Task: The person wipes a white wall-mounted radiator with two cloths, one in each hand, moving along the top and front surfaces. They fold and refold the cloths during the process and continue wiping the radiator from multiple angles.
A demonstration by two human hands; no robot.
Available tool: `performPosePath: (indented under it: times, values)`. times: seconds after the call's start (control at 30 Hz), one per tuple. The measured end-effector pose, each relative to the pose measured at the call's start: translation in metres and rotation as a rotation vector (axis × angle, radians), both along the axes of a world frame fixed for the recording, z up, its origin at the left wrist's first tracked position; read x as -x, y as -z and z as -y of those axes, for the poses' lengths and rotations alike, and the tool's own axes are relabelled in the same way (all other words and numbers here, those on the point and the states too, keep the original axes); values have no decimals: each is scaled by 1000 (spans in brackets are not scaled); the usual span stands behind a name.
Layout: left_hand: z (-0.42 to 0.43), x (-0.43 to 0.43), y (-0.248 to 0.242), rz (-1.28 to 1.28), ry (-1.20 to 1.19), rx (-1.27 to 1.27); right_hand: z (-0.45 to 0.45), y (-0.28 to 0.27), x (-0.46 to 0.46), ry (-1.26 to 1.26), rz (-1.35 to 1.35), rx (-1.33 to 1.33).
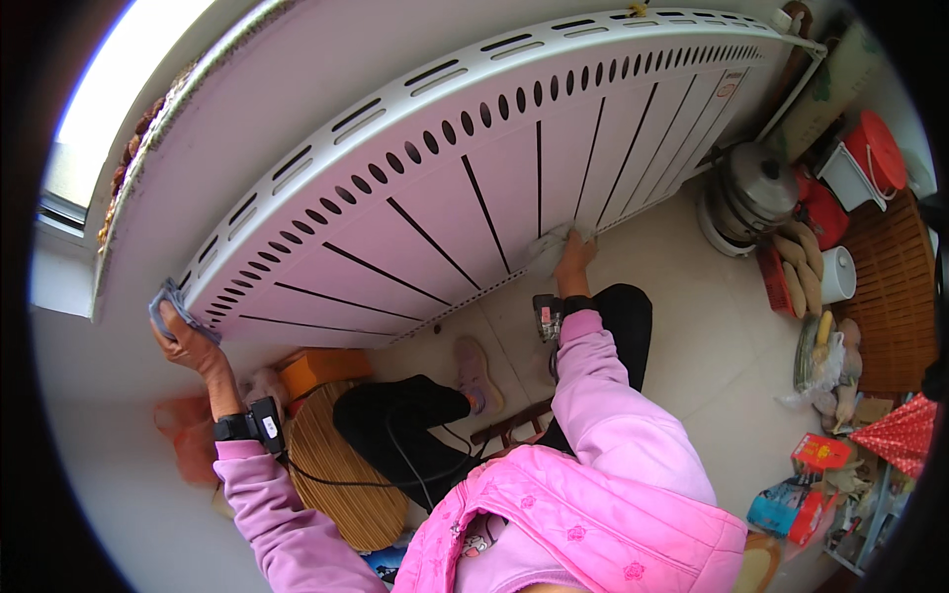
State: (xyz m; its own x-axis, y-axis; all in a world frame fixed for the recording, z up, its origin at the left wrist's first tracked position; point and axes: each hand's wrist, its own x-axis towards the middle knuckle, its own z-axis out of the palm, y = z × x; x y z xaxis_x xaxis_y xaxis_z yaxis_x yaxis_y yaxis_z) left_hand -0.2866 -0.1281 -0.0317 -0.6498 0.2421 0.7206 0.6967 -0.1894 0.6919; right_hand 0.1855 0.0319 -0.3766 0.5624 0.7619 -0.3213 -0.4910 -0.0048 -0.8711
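Note:
A long white radiator (504, 193) with dark slots and oval holes curves across the view. At its left end my left hand (189, 341) grips a grey-blue cloth (169, 300), pressed round the radiator's upper corner. My right hand (576, 259) is at the lower edge of the front panel, with a pale cloth (550, 250) under its fingers against the panel. Part of that cloth is hidden by the hand. Both wrists carry black straps with small devices, and a cable runs from the left one.
Below the left arm stand a round slatted wooden thing (345, 474), an orange box (326, 369) and a red bag (182, 437). A metal pot with a lid (756, 181), a red basket (775, 282), vegetables and packages stand along the right. A windowsill (178, 111) juts out at upper left.

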Motion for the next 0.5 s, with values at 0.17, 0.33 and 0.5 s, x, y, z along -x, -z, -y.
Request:
performPosePath:
  times: [0.17, 0.33, 0.5]
  values:
    - [0, -3, -1, -47, -17, 16, -1, -167, -22, 103, 74, -350]
    - [-1, -2, 2, -23, 37, -13, 9, -285, -21, 13, 424, -716]
    - [-1, 7, 3, -22, 1, 30, -6, -276, -1, 248, 962, -706]
